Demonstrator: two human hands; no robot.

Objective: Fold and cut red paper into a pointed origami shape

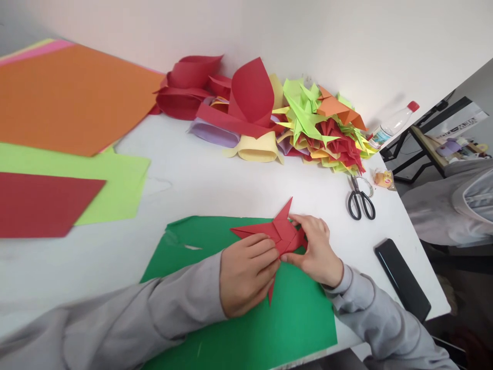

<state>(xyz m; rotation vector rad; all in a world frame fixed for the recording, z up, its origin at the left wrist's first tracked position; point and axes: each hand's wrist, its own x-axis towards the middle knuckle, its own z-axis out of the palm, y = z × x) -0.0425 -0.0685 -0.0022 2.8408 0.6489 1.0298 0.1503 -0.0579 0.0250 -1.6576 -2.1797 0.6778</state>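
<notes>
Gripping a red folded paper shape (283, 234) in both hands, just above a green sheet (296, 313) spread beneath them: curling the left hand (246, 272) shut over the shape's near-left flap, knuckles up and fingertips pressing down, while pinching the opposite side between thumb and forefinger of the right hand (316, 252). Holding the shape with one sharp tip pointing away from the hands, a long wing reaching leftward past the left hand, and a narrow tail poking out under the left palm. Working on a white table (215, 174) with black scissors (361, 203) lying just beyond the right hand and a flat black case (402, 280) lying to the right of the right wrist. Facing, well beyond both hands, a heap of folded figures (323, 128) in lime, red and orange beside curled red strips (215, 87), with an orange sheet (69, 97), a lime sheet (115, 180) and a dark red sheet (38, 203) spreading far to the left of the left hand.
</notes>
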